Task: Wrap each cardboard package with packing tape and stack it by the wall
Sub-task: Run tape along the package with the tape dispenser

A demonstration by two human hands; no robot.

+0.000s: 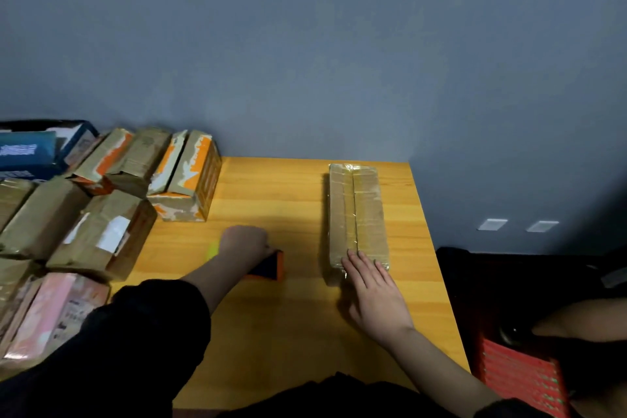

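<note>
Left hand (242, 243) curled, right hand (375, 295) flat.

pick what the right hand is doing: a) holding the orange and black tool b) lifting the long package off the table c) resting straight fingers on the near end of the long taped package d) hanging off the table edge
c: the right hand lies with straight fingers on the near end of the long taped package, which sits flat on the table; the left hand is the one at the orange and black tool.
</note>
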